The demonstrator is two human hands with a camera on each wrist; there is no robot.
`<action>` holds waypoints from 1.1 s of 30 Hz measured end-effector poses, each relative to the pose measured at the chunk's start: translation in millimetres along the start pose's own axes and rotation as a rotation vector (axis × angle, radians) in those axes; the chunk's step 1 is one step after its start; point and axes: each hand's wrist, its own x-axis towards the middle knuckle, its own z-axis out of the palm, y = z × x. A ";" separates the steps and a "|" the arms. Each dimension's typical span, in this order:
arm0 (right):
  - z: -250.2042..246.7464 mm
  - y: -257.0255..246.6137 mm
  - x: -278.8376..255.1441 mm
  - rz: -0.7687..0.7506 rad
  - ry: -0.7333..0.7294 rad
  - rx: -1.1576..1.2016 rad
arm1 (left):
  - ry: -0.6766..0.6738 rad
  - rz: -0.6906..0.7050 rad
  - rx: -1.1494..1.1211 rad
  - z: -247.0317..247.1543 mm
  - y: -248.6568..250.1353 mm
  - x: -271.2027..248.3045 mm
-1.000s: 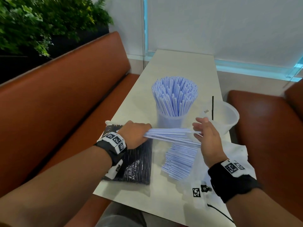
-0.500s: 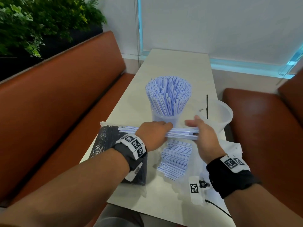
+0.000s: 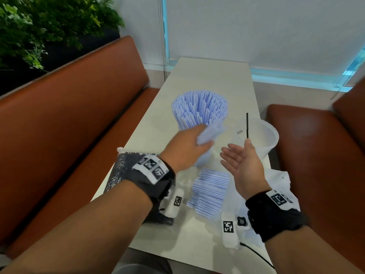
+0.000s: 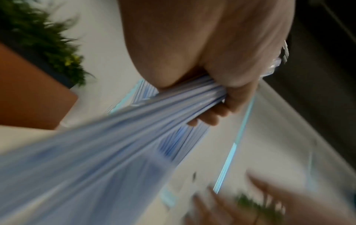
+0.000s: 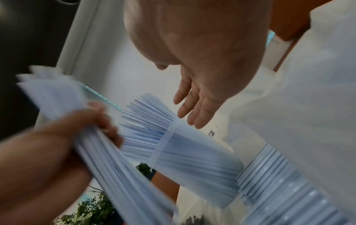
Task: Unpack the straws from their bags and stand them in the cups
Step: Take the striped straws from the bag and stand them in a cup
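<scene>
**Bundle of straws gripped over the full cup**

Nearest, at the table [image 3: 227, 80] edge: a flat pile of blue-striped straws [image 3: 210, 191] lying loose on the table, beside crumpled clear wrapping [image 3: 280, 178] to the right. To the left of the pile, partly under the left forearm, a dark bag of black straws [image 3: 120, 171], lying flat.

Above the pile, both hands held off the table. Left hand [image 3: 187, 147] wrapped around a bundle of striped straws [image 3: 210, 132]; fingers [image 4: 215, 117] curled tight round the bundle in the left wrist view, straws blurred and fanning out below the grip. Bundle tilted, its upper end just in front of the full cup. Right hand [image 3: 242, 161] apart from the bundle, palm turned inward, fingers [image 5: 189, 105] straight and spread, holding nothing.

Just beyond the hands: a translucent cup [image 5: 194, 155] packed with upright striped straws [image 3: 199, 109], splaying outward at the top. To its right, a wider white cup [image 3: 270, 135] with a single black straw [image 3: 247, 125] standing in it.

Farther off: brown bench seats [image 3: 79, 115] on both sides of the table, green foliage [image 3: 39, 22] behind the left one.
</scene>
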 end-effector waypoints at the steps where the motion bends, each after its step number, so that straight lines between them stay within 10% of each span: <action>1: -1.4 3.2 -0.6 0.033 -0.001 0.003 | 0.100 -0.013 -0.248 -8.2 12.6 1.3; 8: 15.3 5.3 -12.0 0.188 -0.117 0.182 | 0.404 0.031 -1.005 -15.1 48.0 15.2; 18: 22.0 12.3 -16.2 0.119 -0.232 -0.021 | 0.383 -0.124 -0.977 9.6 47.5 10.8; 23: 18.6 15.1 -16.0 -0.418 -0.356 -0.557 | 0.396 -0.165 -0.993 8.0 44.6 13.4; 33: 26.7 29.8 -16.1 -0.418 -0.362 -1.100 | 0.401 -0.175 -0.900 -4.9 44.0 8.7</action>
